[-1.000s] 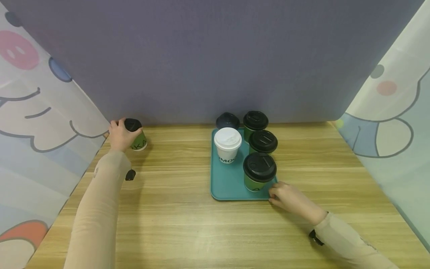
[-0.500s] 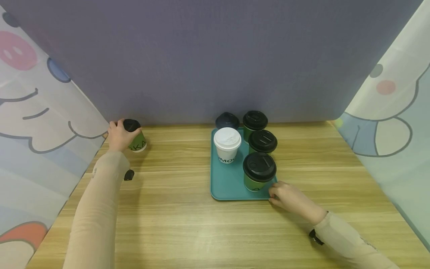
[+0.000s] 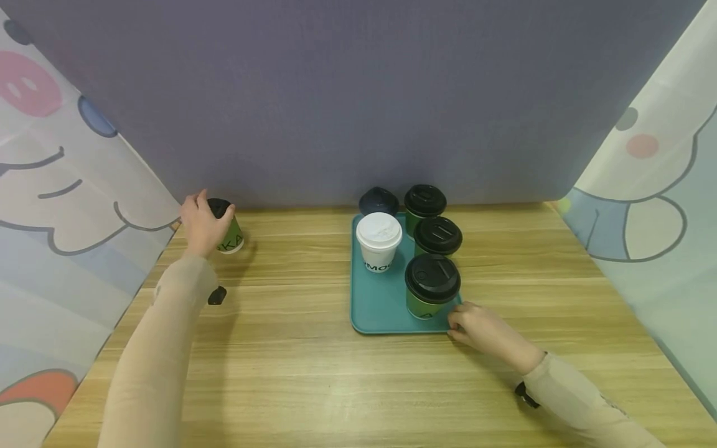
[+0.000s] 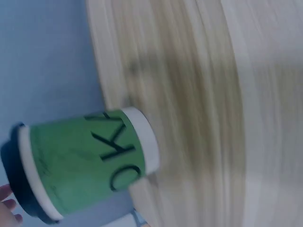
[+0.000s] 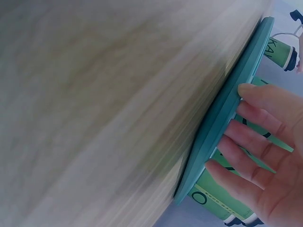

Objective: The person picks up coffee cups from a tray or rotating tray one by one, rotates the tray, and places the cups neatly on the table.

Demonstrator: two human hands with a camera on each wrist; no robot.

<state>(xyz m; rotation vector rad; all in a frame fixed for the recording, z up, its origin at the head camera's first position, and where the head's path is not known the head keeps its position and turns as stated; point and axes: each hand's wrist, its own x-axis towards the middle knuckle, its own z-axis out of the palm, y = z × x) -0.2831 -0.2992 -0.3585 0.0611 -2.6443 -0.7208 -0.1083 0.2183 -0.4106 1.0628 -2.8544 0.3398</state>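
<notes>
At the far left of the table stands a green lidded paper coffee cup [image 3: 228,239], with part of its black lid hidden behind my left hand [image 3: 203,225]. The thumb and fingers are spread beside the lid; in the left wrist view the fingertips [image 4: 8,204] show at the lid's edge. A teal tray [image 3: 374,308] lies mid-table, and my right hand [image 3: 476,326] holds its front right corner. In the right wrist view those fingers [image 5: 246,132] lie over the rim. On the tray stand a white-lidded cup [image 3: 379,241] and green cups with black lids, the nearest cup [image 3: 432,286] beside the right hand.
A dark lidded item [image 3: 379,201] stands at the tray's back left. A grey panel [image 3: 358,99] rises along the table's back edge. Printed cartoon curtains [image 3: 50,186] flank both sides of the wooden table [image 3: 313,379].
My left hand's fingers have spread and lifted from the green cup's lid, and the forearm has shifted slightly. The cup stays in place. The right hand and tray have not moved.
</notes>
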